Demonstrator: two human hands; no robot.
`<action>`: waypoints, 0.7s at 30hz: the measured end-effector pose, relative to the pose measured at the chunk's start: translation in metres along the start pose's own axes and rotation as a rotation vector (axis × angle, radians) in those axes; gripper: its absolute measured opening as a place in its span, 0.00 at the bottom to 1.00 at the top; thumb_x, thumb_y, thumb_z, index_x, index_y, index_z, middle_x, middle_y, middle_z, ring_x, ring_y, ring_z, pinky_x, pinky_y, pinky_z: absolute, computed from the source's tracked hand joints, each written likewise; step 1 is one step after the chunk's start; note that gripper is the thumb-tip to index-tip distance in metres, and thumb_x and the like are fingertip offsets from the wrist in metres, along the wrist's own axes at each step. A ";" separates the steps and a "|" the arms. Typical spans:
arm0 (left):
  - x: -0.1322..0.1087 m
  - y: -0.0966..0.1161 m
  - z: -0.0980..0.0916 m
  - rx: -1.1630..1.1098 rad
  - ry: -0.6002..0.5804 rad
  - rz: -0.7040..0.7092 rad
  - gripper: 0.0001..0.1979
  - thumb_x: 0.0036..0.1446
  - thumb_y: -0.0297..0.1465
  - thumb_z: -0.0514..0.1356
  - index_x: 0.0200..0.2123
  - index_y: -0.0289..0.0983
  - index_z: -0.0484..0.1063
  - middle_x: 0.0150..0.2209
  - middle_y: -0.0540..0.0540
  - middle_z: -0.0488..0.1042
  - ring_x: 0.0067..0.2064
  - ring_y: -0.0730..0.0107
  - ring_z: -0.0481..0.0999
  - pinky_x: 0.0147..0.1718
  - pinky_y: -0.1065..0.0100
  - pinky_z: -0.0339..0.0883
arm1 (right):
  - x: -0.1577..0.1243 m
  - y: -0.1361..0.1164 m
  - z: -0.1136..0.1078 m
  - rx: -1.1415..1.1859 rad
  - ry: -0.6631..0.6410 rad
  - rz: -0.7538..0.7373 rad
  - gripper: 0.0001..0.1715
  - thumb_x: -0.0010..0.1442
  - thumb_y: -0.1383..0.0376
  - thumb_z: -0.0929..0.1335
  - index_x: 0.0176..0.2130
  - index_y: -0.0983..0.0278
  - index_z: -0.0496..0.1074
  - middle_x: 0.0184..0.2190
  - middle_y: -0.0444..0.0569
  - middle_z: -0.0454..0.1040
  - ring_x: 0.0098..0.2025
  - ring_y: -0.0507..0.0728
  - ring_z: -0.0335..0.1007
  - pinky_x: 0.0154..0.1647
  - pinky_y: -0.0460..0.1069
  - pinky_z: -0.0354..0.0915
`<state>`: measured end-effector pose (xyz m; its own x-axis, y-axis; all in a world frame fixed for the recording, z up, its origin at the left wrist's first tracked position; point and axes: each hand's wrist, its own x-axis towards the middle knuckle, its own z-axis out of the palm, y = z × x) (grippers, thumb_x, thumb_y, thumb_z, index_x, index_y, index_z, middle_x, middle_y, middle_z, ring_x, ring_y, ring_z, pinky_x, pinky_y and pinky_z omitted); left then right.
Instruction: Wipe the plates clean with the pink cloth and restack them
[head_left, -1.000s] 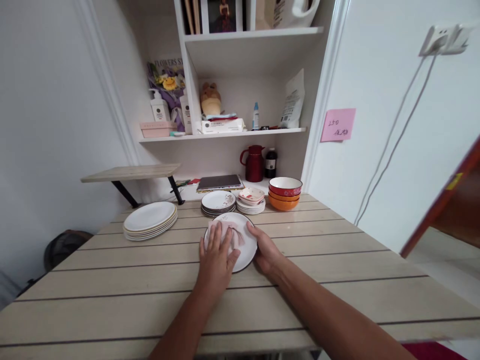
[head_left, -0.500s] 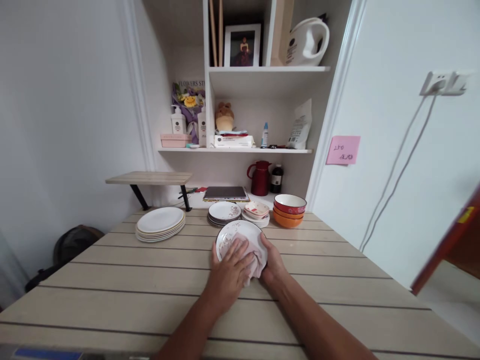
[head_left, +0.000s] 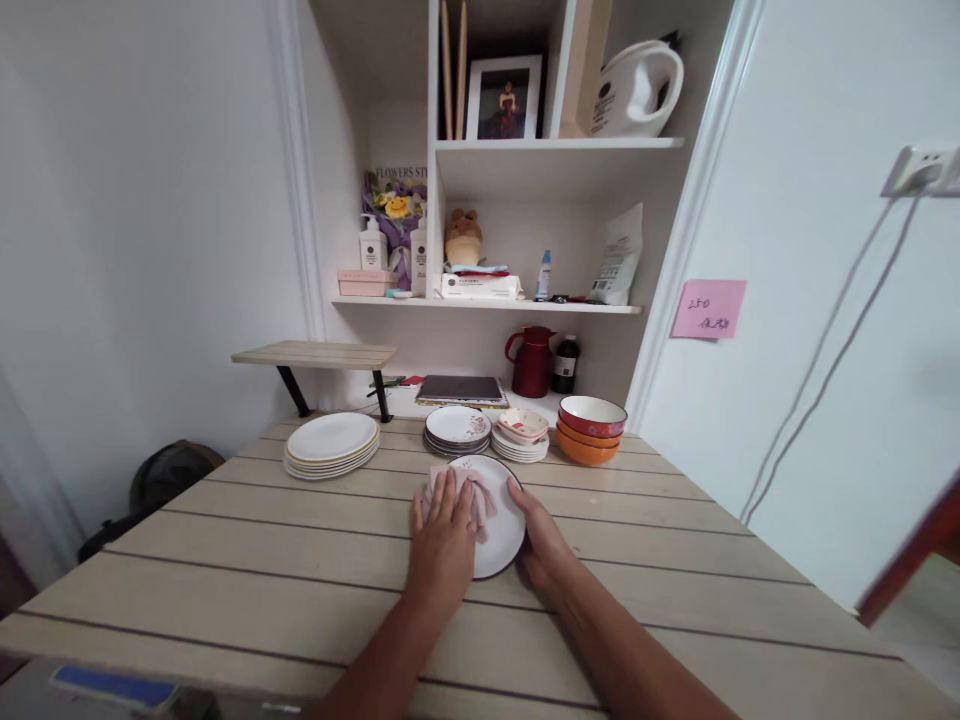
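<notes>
A white plate (head_left: 504,535) with a dark rim and small printed marks is held tilted above the table. My right hand (head_left: 544,545) grips its right edge, the thumb on the upper face and the other fingers mostly hidden behind. Pressed over the plate's left part is a pale pink cloth (head_left: 480,500), bunched in folds. My left hand (head_left: 444,540) holds this cloth against the plate, its fingers stretched long across it. Just beyond stands a stack of dark-rimmed plates (head_left: 457,425) with a floral print.
Larger white plates (head_left: 332,437) are stacked at the left, by a small raised shelf (head_left: 315,354). Small dishes (head_left: 523,427) on saucers and stacked red and orange bowls (head_left: 590,430) stand at the back right. Behind are a dark red jug (head_left: 532,362) and a laptop-like slab (head_left: 459,387).
My left hand has slid the cloth leftward over the plate, uncovering its right and lower part. The plate has turned and sits slightly lower in view. The camera view has shifted a little.
</notes>
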<state>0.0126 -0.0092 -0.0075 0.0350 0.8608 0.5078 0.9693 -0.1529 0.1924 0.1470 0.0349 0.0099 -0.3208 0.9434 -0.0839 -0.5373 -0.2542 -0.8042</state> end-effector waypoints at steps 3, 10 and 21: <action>0.000 -0.002 0.001 -0.033 -0.007 0.019 0.28 0.60 0.27 0.48 0.65 0.39 0.55 0.69 0.40 0.48 0.70 0.56 0.44 0.64 0.43 0.41 | 0.000 0.000 0.001 -0.008 -0.011 0.006 0.26 0.56 0.53 0.69 0.49 0.65 0.73 0.40 0.53 0.81 0.44 0.62 0.76 0.47 0.55 0.69; -0.003 0.002 -0.002 -0.113 -0.091 0.336 0.32 0.61 0.31 0.52 0.67 0.44 0.48 0.71 0.46 0.40 0.70 0.59 0.39 0.66 0.49 0.40 | 0.000 0.001 0.001 0.037 -0.042 0.032 0.25 0.57 0.52 0.69 0.48 0.66 0.73 0.42 0.53 0.80 0.44 0.61 0.76 0.50 0.56 0.68; -0.003 0.006 -0.011 -0.159 -0.147 0.506 0.27 0.64 0.36 0.52 0.65 0.51 0.51 0.69 0.51 0.50 0.69 0.61 0.46 0.66 0.49 0.40 | 0.000 -0.018 -0.005 0.268 -0.001 0.227 0.31 0.61 0.48 0.62 0.48 0.71 0.71 0.37 0.58 0.80 0.43 0.63 0.77 0.49 0.58 0.69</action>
<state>0.0153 -0.0181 0.0008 0.5320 0.7175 0.4497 0.7744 -0.6270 0.0843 0.1610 0.0402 0.0212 -0.4562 0.8561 -0.2428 -0.6375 -0.5048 -0.5821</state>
